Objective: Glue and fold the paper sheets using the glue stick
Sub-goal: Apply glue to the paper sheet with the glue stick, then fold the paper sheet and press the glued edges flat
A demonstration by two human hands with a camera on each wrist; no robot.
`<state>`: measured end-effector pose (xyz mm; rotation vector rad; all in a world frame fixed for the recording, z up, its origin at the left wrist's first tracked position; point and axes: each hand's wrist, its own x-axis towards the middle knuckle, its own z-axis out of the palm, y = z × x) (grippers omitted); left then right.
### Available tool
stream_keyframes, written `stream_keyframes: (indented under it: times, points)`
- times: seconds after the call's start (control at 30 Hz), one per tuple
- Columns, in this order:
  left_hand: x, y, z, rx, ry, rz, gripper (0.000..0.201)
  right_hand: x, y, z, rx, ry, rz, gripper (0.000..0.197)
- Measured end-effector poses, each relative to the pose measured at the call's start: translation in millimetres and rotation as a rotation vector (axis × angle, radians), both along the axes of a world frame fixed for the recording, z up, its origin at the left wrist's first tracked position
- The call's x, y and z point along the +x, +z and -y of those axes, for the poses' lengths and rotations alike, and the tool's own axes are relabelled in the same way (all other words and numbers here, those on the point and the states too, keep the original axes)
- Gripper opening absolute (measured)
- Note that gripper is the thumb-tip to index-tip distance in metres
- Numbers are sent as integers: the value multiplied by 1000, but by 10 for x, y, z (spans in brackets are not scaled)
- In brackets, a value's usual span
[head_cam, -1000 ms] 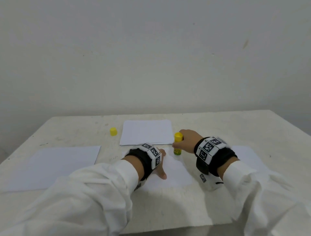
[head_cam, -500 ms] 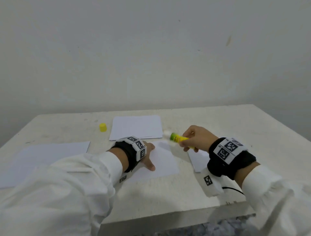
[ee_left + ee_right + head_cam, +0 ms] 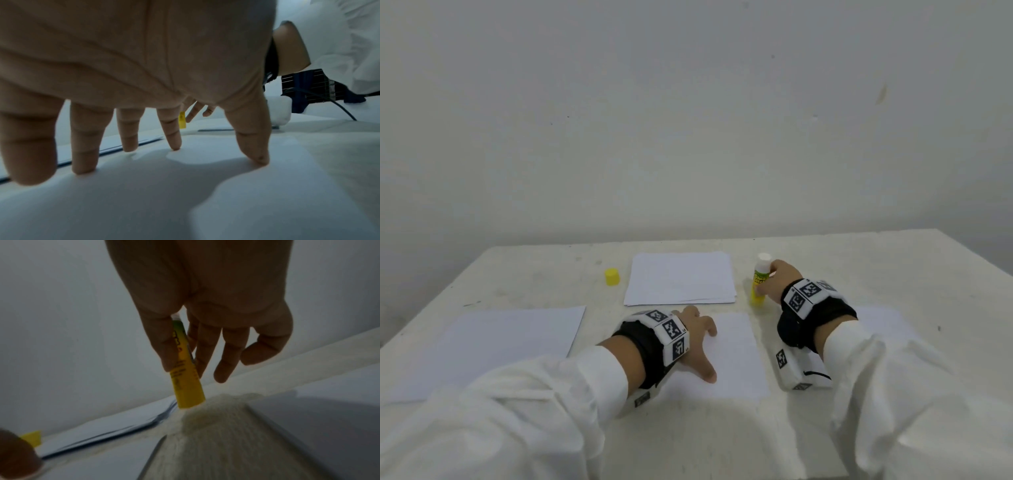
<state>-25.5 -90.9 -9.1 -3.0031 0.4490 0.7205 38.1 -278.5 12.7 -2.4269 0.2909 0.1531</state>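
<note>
From the head camera, the left hand [image 3: 693, 337] lies flat near the centre of the frame, fingers spread on the white paper sheet [image 3: 736, 356]. Right of centre, the right hand [image 3: 779, 279] holds the uncapped yellow-and-green glue stick [image 3: 758, 284] upright, its base on the pale table [image 3: 893, 267], just right of the stack of white paper [image 3: 679, 277]. The small yellow cap [image 3: 612, 277] stands left of that stack, and a larger white sheet [image 3: 493, 346] lies at the left.

The left wrist camera shows the straight fingertips [image 3: 84, 170] pressing on the sheet; a sliver of the stick shows at mid-frame.

In the right wrist camera, thumb and fingers [image 3: 203, 352] pinch the stick's barrel [image 3: 185, 378], its base resting beside the stack's edge at lower centre.

The stick seems to be being parked so that both hands can fold. It should stand steady before release, with its bare tip clear of paper, while the left hand pins the sheet.
</note>
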Motion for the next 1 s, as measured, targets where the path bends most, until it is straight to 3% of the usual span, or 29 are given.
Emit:
stream_keyframes:
  times: [0.37,0.53,0.6,0.7,0.8,0.9,1.0]
  points:
    - [-72,-61,-86,-19,24,52,74,-86,28,-34,-211,-8,-175,58]
    - [-126,-29,-104,-129,93,94,76,-344,217,-40,-384,216,-355,22]
    - [-153,25,-128,-202,113,119,76,-456,274,-154,-422,298,-368,26]
    - [-186,121,-270,-267,136,161,76,-542,369,-493,-484,426,-337,32]
    - [-208,201,-648,-201,191,162,75,-540,401,-989,-470,556,-268,30]
    - [-245,233,-1269,-123,327,118,75,-514,344,-1591,-459,686,-222,26]
    - [-317,262,-2051,-7,479,55,78,-495,257,-2254,-505,792,-214,47]
